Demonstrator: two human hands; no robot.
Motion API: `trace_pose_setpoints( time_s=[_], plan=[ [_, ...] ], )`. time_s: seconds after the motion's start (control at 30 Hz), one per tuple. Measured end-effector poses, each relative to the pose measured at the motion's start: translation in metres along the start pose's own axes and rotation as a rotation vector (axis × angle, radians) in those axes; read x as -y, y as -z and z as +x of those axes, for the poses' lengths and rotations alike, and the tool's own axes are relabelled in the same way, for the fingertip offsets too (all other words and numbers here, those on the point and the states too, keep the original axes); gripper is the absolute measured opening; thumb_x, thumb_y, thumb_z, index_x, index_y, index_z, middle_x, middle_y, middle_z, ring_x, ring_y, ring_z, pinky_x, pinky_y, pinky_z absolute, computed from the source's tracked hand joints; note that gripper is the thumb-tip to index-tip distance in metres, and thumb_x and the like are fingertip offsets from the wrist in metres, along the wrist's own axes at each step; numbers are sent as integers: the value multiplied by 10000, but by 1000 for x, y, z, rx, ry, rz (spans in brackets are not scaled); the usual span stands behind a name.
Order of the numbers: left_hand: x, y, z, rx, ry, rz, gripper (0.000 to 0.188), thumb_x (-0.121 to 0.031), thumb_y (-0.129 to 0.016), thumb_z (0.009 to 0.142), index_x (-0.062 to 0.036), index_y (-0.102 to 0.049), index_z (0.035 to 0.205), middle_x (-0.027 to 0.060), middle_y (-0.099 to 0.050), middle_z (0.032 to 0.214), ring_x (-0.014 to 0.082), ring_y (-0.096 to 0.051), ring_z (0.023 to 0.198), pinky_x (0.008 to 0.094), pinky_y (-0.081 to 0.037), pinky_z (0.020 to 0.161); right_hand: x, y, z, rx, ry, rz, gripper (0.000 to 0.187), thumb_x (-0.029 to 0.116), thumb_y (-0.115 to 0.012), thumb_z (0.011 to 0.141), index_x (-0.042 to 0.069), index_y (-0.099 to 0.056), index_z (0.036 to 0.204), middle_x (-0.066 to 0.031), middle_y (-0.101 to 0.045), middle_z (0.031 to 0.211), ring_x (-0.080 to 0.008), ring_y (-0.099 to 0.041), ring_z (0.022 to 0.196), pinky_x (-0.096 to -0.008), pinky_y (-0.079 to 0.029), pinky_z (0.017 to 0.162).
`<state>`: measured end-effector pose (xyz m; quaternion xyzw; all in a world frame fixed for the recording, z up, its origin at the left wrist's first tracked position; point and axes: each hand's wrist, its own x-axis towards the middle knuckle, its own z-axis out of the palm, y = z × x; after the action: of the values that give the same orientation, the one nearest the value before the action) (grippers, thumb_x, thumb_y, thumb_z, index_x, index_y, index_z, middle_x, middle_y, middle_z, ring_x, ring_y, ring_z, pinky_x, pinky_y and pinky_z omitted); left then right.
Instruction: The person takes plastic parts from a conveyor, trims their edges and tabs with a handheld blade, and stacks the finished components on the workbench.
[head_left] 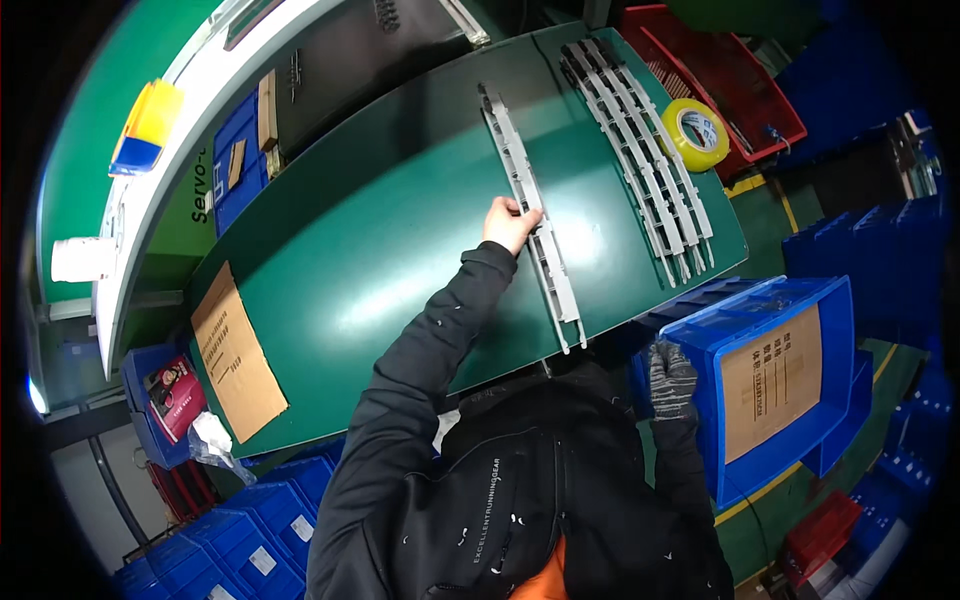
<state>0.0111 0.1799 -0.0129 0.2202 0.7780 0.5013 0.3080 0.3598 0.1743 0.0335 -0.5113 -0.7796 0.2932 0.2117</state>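
A long, narrow grey plastic strip (pixel 537 215) with clips and a dark far end lies lengthwise on the green table. My bare left hand (pixel 512 223) is closed around its left edge near the middle, thumb and fingers pinching it. To the right, several similar strips (pixel 645 160) lie side by side. My right hand (pixel 672 380), in a grey striped glove, is at the left rim of a blue bin (pixel 708 400), its fingers curled against that rim. A brown cardboard sheet (pixel 772 380) with printing lies inside the bin.
The green table (pixel 400 240) has a curved edge. A yellow tape roll (pixel 694 134) sits beside a red bin (pixel 770 110) at the far right. Flat cardboard (pixel 238 355) lies at the left end. Blue bins (pixel 235 540) stand below left, and a dark panel (pixel 360 75) lies beyond the table.
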Motion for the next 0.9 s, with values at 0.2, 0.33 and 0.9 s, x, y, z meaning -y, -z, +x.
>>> trace_pose_setpoints(
  time_s=[0.2,0.33,0.9],
  plan=[
    [-37,-73,60,-51,-101,193,394,-249,-675,682,39,-454,836,119,-566,672,183,-567,549,302,-472,504,26,-11,2,57,92,223,80,89,-596,761,37,-598,822,-128,-612,750,-283,-603,703,-355,-470,633],
    [-51,-102,64,-47,-106,191,431,-326,-665,677,27,-457,810,127,-553,662,217,-567,604,322,-462,578,34,-24,14,119,88,209,99,110,-589,768,28,-597,823,-149,-608,754,-296,-599,699,-362,-469,625],
    [12,176,179,-558,-246,356,247,-265,-584,766,-37,-590,861,131,-618,834,268,-592,795,346,-452,714,47,-75,56,419,-606,927,37,59,-545,824,53,-578,839,-2,-504,557,-67,-448,426,-216,-347,389]
  ],
)
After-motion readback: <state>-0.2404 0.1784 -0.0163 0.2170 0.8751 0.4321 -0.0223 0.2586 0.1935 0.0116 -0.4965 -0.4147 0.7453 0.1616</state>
